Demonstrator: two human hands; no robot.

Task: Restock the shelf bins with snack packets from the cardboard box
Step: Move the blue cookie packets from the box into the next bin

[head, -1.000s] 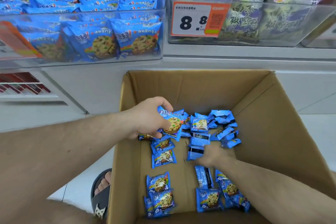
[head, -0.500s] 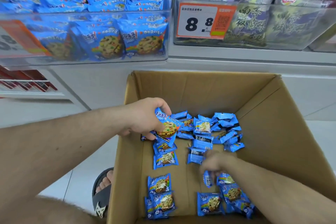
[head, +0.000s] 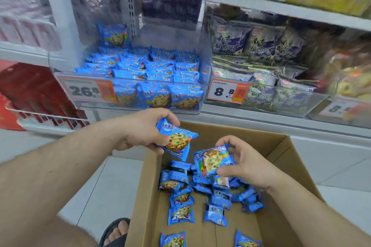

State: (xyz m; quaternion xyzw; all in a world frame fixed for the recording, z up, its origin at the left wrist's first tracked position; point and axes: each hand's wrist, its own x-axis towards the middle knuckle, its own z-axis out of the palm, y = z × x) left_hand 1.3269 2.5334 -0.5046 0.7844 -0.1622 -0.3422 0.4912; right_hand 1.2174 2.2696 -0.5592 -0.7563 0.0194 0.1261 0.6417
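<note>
Above the open cardboard box (head: 281, 158), both hands are raised, each with a blue cookie packet. Fingers and thumb of the left hand (head: 144, 130) are curled around the top edge of one packet (head: 176, 140), which hangs tilted below the palm, cookie picture facing up. Just right of it, and slightly lower, the right hand (head: 243, 164) pinches a second packet (head: 213, 160) between thumb and curled fingers (its print is blurred). The two packets are close but apart. Beneath both hands, loose blue packets (head: 180, 214) lie scattered on the box floor, some bunched under the right hand, others nearer the person. Beyond the left hand sits a clear shelf bin (head: 140, 104) already well filled with the same blue packets, a price tag (head: 88, 91) on its front. Beyond the right hand, a neighbouring bin (head: 301, 110) holds grey-purple packets. Below the left forearm, a sandalled foot (head: 118, 232) rests on the tiled floor beside the box.
</note>
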